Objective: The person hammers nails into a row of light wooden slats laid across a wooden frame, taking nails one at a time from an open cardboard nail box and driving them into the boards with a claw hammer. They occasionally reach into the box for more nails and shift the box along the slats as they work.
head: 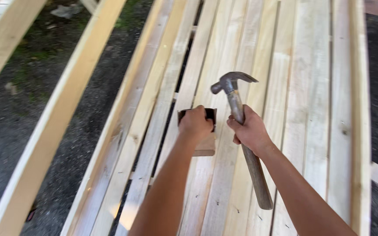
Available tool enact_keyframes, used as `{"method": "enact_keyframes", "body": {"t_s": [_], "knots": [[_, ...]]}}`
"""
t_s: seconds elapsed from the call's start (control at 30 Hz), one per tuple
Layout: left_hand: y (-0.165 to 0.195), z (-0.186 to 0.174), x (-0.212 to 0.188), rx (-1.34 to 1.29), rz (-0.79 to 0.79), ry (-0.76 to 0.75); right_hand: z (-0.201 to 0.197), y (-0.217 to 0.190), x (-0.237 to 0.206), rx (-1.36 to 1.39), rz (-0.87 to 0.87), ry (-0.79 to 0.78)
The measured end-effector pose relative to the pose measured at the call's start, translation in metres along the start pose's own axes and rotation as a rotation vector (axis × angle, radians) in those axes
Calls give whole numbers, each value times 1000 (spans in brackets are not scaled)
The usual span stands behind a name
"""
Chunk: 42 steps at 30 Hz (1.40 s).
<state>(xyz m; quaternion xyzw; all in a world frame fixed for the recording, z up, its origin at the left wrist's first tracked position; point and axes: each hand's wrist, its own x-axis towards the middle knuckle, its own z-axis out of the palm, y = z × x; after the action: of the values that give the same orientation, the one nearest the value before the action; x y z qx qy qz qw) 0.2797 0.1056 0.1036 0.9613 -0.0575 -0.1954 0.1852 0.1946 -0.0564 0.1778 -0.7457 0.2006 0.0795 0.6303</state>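
Two bare forearms reach out over a slatted panel of pale wooden boards (302, 87), the landmark here. Nearest on it, the right hand (249, 130) has its fingers (234, 123) wrapped tight round the wooden handle of a claw hammer (238, 105), gripping high up, the handle's butt trailing back beside the forearm and the steel head raised just beyond the knuckles, claw pointing right. Just left of it, the left hand (195, 123) closes its fingers over a small open cardboard box (206, 144), which rests on the boards at the panel's middle. Left of the panel, past a loose timber rail (53, 118), lies dark gravel ground (5, 118).
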Motion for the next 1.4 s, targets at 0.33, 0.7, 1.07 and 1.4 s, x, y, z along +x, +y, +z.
{"method": "enact_keyframes", "body": {"t_s": [0.33, 0.7, 1.07, 1.4], "knots": [[-6, 10, -38, -181, 101, 270, 47, 24, 35, 267, 1, -46], [-19, 23, -30, -26, 246, 261, 47, 58, 52, 420, 56, 13], [34, -59, 55, 387, 801, -135, -42, 90, 51, -140, 356, 102], [146, -23, 169, 225, 1190, 382, -29, 156, 6, 333, 375, 736]]}}
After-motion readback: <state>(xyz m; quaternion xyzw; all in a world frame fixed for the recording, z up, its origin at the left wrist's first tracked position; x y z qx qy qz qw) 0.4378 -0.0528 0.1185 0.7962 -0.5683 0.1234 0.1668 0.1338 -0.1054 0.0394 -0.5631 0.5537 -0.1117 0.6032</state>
